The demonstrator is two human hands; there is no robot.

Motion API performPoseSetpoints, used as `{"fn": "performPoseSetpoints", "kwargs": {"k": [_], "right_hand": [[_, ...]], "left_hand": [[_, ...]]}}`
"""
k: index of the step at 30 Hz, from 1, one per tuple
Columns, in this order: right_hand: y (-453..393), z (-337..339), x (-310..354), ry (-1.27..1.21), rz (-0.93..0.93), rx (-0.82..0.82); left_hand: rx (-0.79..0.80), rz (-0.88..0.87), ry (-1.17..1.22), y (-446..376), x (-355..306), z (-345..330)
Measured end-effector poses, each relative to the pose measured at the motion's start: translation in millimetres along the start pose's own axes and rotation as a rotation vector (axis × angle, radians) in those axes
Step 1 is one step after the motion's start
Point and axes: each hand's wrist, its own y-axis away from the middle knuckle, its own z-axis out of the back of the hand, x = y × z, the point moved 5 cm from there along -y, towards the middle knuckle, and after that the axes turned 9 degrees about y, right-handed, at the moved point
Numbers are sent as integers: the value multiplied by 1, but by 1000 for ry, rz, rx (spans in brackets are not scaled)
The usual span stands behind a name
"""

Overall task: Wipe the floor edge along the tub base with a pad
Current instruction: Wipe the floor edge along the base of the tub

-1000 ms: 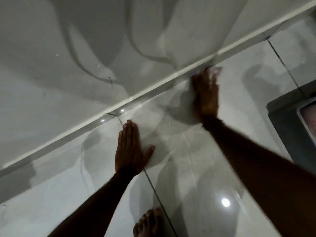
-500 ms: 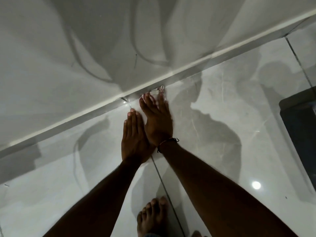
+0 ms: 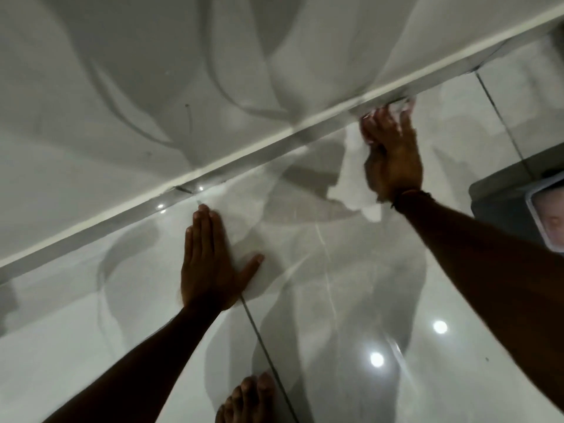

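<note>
The white tub wall fills the upper left, and its base edge runs diagonally from lower left to upper right. My right hand presses a white pad flat on the glossy floor, fingertips against the base edge at the upper right. The pad shows beside the palm and past the fingertips; the rest is hidden under the hand. My left hand lies flat on the floor tile below the base edge, fingers together, thumb spread, holding nothing.
Glossy grey marble floor tiles with dark grout lines cover the lower half and reflect ceiling lights. A dark grey mat with a pale-rimmed object sits at the right edge. My bare foot rests at the bottom.
My right hand has slid with the pad along the base edge, from beside my left hand out to the right. My left hand has stayed planted.
</note>
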Motion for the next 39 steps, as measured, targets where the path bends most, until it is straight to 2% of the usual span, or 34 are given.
{"fn": "performPoseSetpoints", "kwargs": {"k": [1, 4, 5, 6, 8, 9, 10, 11, 13, 17, 20, 22, 25, 27, 30, 33, 37, 39], "right_hand": [[-13, 4, -24, -36, -56, 15], [-46, 19, -88, -512, -397, -139], [-49, 20, -106, -673, -428, -154], [-52, 26, -121, -745, -442, -211], [-61, 33, -136, -683, -504, -244], [-62, 34, -133, -507, -461, -242], [-61, 34, -127, -237, -332, -197], [-62, 31, -120, -63, -252, -106], [-55, 27, -99, 74, -236, -10], [-12, 9, -10, 26, -213, -41], [25, -12, 66, -150, -266, -47], [46, -21, 118, -166, -267, -25], [71, -37, 176, -178, -170, 24], [86, -44, 203, -175, -34, 96], [99, -46, 228, -176, 148, 188], [101, -42, 235, -164, 239, 197], [99, -41, 219, -94, 477, 186], [83, -38, 190, -76, 488, 160]], "left_hand": [[5, 1, -1, 0, 0, 0], [6, 6, 4, 0, -1, 1], [10, 9, 0, 0, -2, 2], [15, 13, -2, 1, -2, 2], [16, 18, 5, 0, -2, 3], [16, 22, 12, -1, -2, 3], [20, 25, 15, -1, -2, 2], [25, 24, 13, -1, -2, 2], [29, 18, -2, -1, -1, 1], [26, 23, 2, 2, 0, 2], [13, 3, 11, 2, -2, 3], [3, -15, 1, 2, -4, 3], [0, -33, -27, 2, -4, 2], [9, -42, -34, 2, -3, 2], [7, -36, -28, 1, -3, 0], [-8, -34, -22, 2, -6, 2], [9, -27, -19, 4, -7, 4], [7, -22, -8, 3, -9, 7]]}}
